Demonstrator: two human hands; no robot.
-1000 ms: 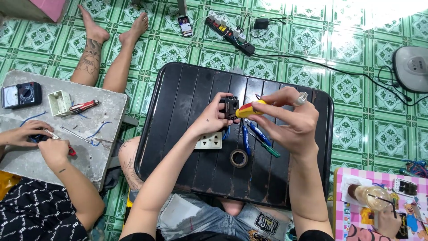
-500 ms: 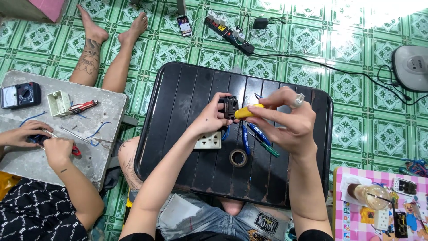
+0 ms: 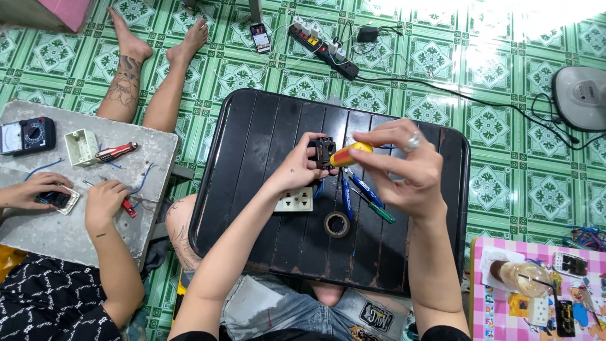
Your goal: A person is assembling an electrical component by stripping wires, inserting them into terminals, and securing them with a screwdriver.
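My left hand [image 3: 302, 165] grips a small black socket module [image 3: 325, 151] above the black slatted table [image 3: 252, 151]. My right hand [image 3: 404, 170], with a ring on one finger, holds a yellow-and-red screwdriver [image 3: 349, 153] whose tip meets the module. Just below my hands lie a white socket faceplate [image 3: 295, 201], blue-handled pliers [image 3: 356, 189], a green-handled tool [image 3: 379, 211] and a roll of black tape [image 3: 336, 224].
To the left another person's hands [image 3: 104, 199] work on a grey table [image 3: 63, 227] with a multimeter [image 3: 26, 136], a white box [image 3: 82, 146] and a red screwdriver [image 3: 117, 152]. A power strip [image 3: 323, 44] and a phone [image 3: 259, 38] lie on the green tiled floor. A pink table [image 3: 505, 316] stands bottom right.
My hands stay almost still on the module and the screwdriver. The other person's hands shift slightly on the grey table.
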